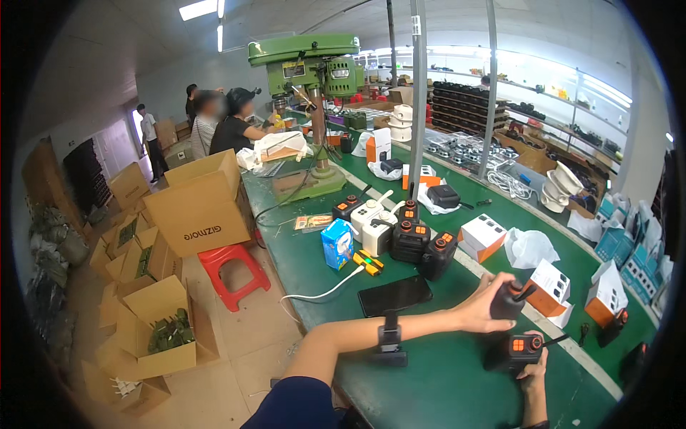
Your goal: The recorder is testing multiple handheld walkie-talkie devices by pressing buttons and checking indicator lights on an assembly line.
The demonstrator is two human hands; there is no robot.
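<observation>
My left hand (484, 306) is closed around a small black boxy device (506, 303) with a dark strap, raised just above the green bench. Directly below it, my right hand (533, 372) grips another black device (522, 349), which has orange buttons and an orange-ringed knob on top. A black phone (395, 295) lies flat near my left forearm. Beyond the phone stand several similar devices, black ones (410, 241) with orange buttons and cream-white ones (374, 232). The undersides of both held devices are hidden.
White-and-orange boxes (482, 234) and a crumpled white bag (530, 247) line the bench's right side. A blue pack (337, 244), a yellow tool (368, 262) and a white cable (321, 294) lie leftward. A green drill press (311, 107) stands farther back. Cartons (196, 207), a red stool (232, 275) and co-workers are left.
</observation>
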